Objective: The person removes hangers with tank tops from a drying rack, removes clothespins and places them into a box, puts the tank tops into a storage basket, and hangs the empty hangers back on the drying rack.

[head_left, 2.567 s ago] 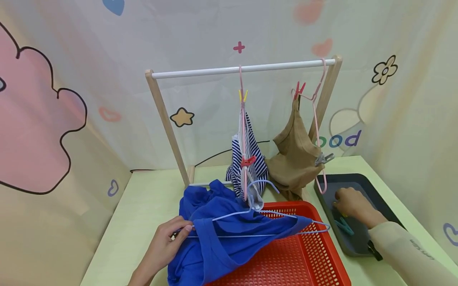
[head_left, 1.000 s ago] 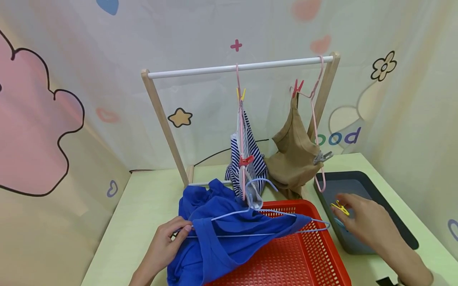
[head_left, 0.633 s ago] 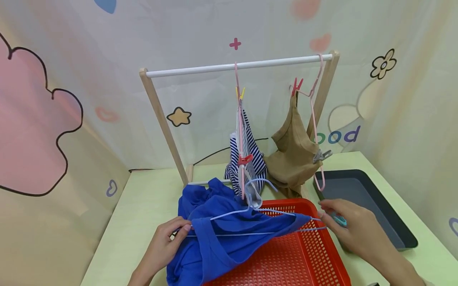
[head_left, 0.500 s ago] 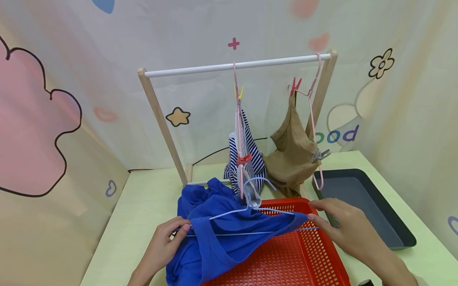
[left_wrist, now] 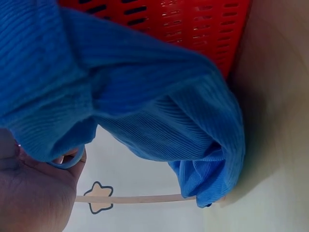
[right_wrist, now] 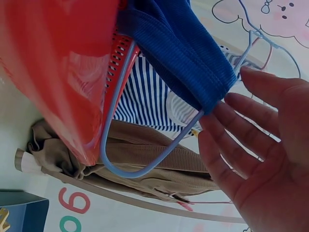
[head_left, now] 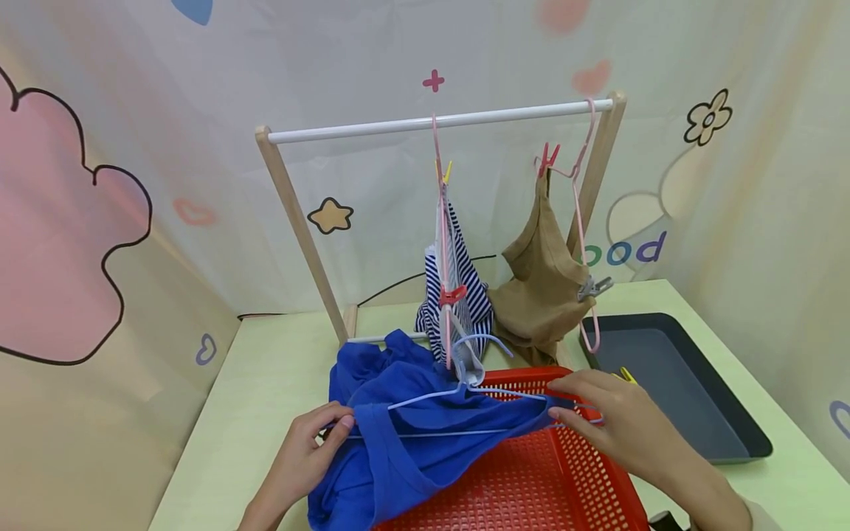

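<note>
A blue ribbed tank top (head_left: 425,457) lies over the red basket on a light-blue wire hanger (head_left: 425,398). My left hand (head_left: 312,442) pinches the hanger's left end beside one strap; a loop of it shows at my fingers in the left wrist view. My right hand (head_left: 624,424) is at the hanger's right end. Its thumb and fingers are nearly straight, and the tips touch the edge of the other strap (right_wrist: 203,63). No clip shows in the right palm. Beyond this strap the hanger's rounded corner (right_wrist: 130,173) sticks out.
Behind stands a drying rack (head_left: 372,129), where a striped garment (head_left: 465,295) and a brown one (head_left: 544,287) hang clipped to pink hangers. The red basket (head_left: 598,479) is beneath the tank top. At right lies a dark tray (head_left: 690,398) with a yellow clip (head_left: 627,375) showing.
My right hand has come left from the dark tray to the tank top's right strap. My left hand keeps its hold on the hanger.
</note>
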{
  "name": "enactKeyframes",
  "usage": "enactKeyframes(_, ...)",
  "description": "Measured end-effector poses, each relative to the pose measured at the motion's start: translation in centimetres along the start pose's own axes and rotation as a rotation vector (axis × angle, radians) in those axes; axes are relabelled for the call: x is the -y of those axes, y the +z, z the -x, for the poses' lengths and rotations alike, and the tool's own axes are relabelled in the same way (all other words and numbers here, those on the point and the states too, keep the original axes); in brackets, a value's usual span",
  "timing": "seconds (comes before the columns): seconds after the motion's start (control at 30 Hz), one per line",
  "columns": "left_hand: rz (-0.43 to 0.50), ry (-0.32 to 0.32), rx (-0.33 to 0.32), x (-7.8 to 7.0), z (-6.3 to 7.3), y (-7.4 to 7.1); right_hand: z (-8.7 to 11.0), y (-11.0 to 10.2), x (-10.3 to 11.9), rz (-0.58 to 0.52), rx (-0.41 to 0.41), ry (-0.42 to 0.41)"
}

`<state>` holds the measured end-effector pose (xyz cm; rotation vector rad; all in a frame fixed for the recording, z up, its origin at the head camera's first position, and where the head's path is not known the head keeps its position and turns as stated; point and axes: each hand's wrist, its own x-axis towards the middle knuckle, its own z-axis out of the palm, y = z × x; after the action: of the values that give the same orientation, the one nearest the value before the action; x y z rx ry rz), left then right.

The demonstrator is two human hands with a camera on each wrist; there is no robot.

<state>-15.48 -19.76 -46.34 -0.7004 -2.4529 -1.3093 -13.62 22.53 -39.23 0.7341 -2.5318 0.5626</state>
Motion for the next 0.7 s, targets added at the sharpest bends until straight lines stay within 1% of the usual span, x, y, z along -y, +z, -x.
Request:
enactKeyframes(0.17,0.008,0.004,0.011,-0.39,-0.15,-0.07,-0.19,0.32,-0.28,0.014,0.001,-0.056)
enactKeyframes(0.3,0.002,0.023,0.004,-0.51,-0.17,-0.1,-0.38,0.52,-0.5,0.007,-0.03,-0.113)
enactKeyframes(0.43,-0.001,0.033,-0.009,-0.34,-0.11,-0.05,-0.39,0.62,-0.75,-0.036,-0.062,-0.151)
enactKeyframes(0.5,0.0,0.044,-0.018,-0.13,-0.09,0.0,-0.32,0.63,-0.89,-0.05,-0.073,-0.153)
enactKeyframes(0.57,0.002,0.051,-0.024,0.05,-0.04,0.05,-0.22,0.6,-0.95,-0.052,-0.078,-0.137)
enactKeyframes(0.7,0.006,0.039,-0.036,0.0,0.01,-0.06,0.05,0.49,-1.05,-0.015,-0.08,-0.072)
